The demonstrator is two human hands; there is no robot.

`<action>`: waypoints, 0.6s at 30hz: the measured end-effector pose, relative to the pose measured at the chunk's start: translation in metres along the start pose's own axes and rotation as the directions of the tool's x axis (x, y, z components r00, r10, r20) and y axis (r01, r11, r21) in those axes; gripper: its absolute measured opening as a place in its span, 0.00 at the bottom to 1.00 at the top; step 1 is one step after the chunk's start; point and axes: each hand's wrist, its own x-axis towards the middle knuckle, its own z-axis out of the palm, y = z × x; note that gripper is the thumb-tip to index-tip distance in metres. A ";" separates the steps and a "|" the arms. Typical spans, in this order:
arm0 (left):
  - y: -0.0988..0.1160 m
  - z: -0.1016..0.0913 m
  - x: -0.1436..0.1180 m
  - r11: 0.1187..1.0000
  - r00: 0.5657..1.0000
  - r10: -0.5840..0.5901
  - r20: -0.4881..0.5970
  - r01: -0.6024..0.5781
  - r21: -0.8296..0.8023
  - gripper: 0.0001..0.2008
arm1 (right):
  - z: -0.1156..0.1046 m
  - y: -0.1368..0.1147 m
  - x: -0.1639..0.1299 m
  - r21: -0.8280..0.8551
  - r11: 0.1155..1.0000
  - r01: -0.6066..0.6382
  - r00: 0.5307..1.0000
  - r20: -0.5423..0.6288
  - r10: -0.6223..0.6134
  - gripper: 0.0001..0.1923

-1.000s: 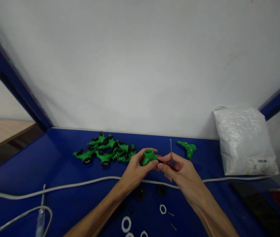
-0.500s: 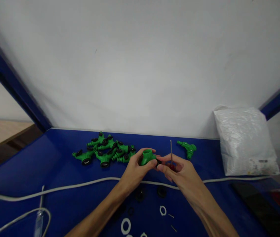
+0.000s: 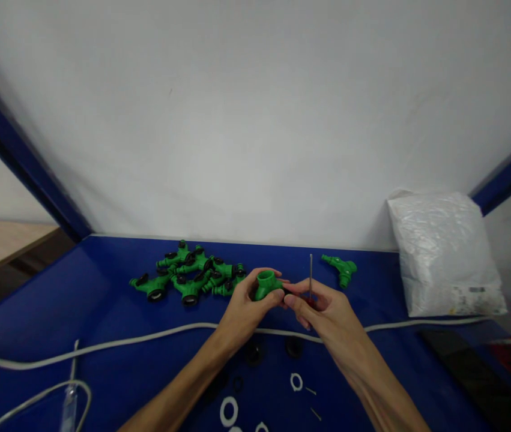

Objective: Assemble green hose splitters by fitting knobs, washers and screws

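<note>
My left hand [image 3: 248, 303] is closed round a green hose splitter [image 3: 266, 283], its wide open collar facing up. My right hand [image 3: 320, 303] grips a screwdriver [image 3: 311, 276] with a red handle, mostly hidden in the palm, its thin metal shaft pointing upward. The thumb and forefinger of that hand also pinch at the splitter's right end, where a small dark part is mostly covered. Left of my hands lies a cluster of green hose splitters [image 3: 189, 289] with black knobs and collars. Another green splitter [image 3: 343, 270], without a black collar, lies beyond my right hand.
A white cable [image 3: 147, 337] crosses the blue table [image 3: 115, 300]. A clear-handled screwdriver [image 3: 70, 396] lies at left. White rings [image 3: 229, 411], black rings [image 3: 293, 346] and two small screws [image 3: 315, 414] lie near the front. A white plastic bag [image 3: 447, 258] and a dark flat object [image 3: 462, 372] are at right.
Both hands stay at nearly the same spot with the splitter and the screwdriver. My right fingers have shifted slightly at the splitter's end, and the view has moved a little.
</note>
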 end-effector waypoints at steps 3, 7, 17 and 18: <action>-0.002 -0.001 0.001 1.000 1.000 -0.011 -0.008 0.011 -0.012 0.17 | -0.002 0.001 0.000 -0.022 1.000 0.005 1.000 0.005 -0.005 0.20; -0.011 -0.003 0.003 0.995 0.998 -0.052 -0.031 0.049 -0.084 0.17 | -0.003 0.002 0.001 -0.062 0.998 -0.032 0.999 0.006 0.032 0.23; -0.005 -0.004 0.009 0.974 0.994 -0.055 -0.099 0.031 -0.226 0.15 | -0.018 -0.002 -0.024 -0.375 0.924 0.075 0.995 -0.037 -0.095 0.31; -0.006 -0.005 0.009 0.977 0.993 -0.030 -0.111 0.006 -0.212 0.15 | -0.022 -0.001 -0.028 -0.412 0.907 0.087 0.993 -0.040 -0.113 0.30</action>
